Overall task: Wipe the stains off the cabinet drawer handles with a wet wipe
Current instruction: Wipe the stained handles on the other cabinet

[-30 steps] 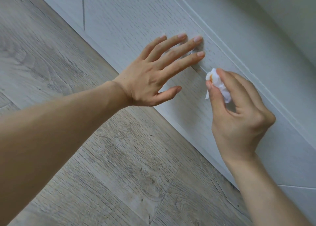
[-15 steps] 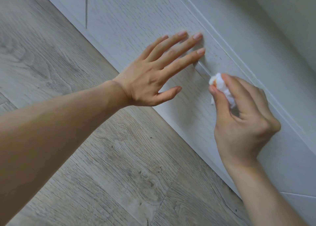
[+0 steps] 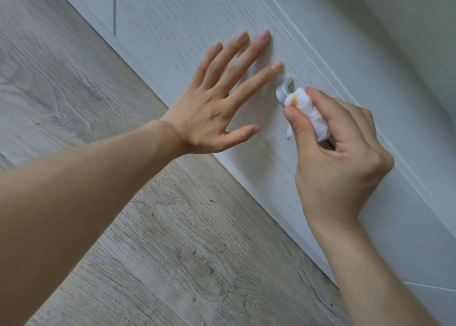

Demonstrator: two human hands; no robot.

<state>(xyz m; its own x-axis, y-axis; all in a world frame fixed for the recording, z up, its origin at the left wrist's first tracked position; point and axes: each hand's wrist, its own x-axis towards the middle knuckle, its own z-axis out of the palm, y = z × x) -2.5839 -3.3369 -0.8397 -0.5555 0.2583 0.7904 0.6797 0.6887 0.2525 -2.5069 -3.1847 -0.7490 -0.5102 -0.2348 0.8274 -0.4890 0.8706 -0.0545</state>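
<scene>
Handle (image 3: 284,91) of the cabinet drawer shows in the head view as a short silver-grey metal pull with a curved end, standing out from the white wood-grain drawer front (image 3: 172,29); only its left end is visible, since the rest lies under the wet wipe (image 3: 306,108) and the right hand (image 3: 338,158). Around it, the drawer front runs diagonally across the picture, with a thin raised edge along its top and a dark vertical seam near the upper left where another panel begins. Below the cabinet lies a grey wood-plank floor (image 3: 172,251), and a pale grey surface fills the upper right corner. The left hand (image 3: 217,111) lies flat on the drawer front just left of the handle, its fingers (image 3: 256,84) straight and spread apart, the forefinger tip close to the handle's end but not plainly touching it; the bare forearm crosses the floor from the lower left. The right hand comes in from the lower right, thumb and fingers curled and clamped round the wipe, pressing it against the handle. The wipe is white, crumpled into a small wad, with an orange smear on the end that faces the handle and a loose corner hanging beside the thumb.
</scene>
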